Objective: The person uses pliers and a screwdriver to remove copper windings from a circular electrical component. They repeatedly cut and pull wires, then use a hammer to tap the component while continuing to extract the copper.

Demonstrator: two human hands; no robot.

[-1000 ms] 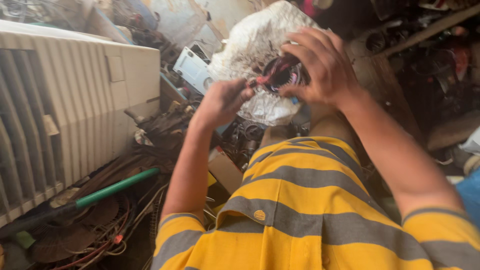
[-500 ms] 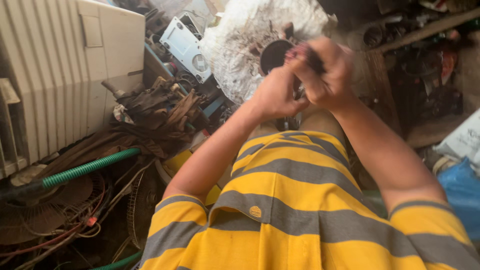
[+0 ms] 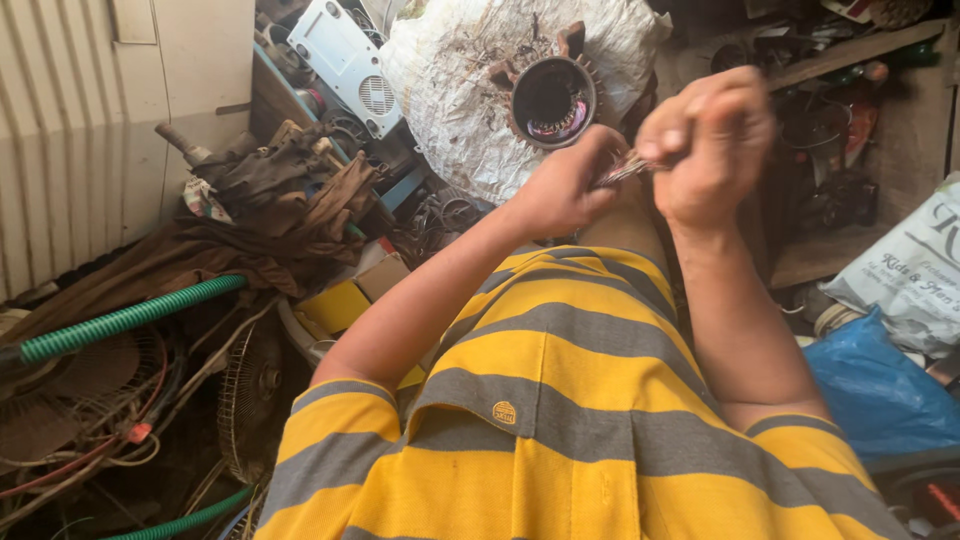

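The left hand (image 3: pixel 560 190) pinches one end of a thin bundle of wire strands (image 3: pixel 625 170), the right hand (image 3: pixel 712 145) fisted on its other end, just below the motor stator (image 3: pixel 552 100); seemingly mid-pull, needing firm grip next.

Rusty, dull metal motor stator (image 3: pixel 553 100) rests on a crinkled, stained white sack (image 3: pixel 450 90); ribbed green plastic hose (image 3: pixel 130 318); glossy blue bag (image 3: pixel 880 390).

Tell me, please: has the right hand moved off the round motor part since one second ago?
Yes. The right hand now sits right of the round motor part, no longer covering it.
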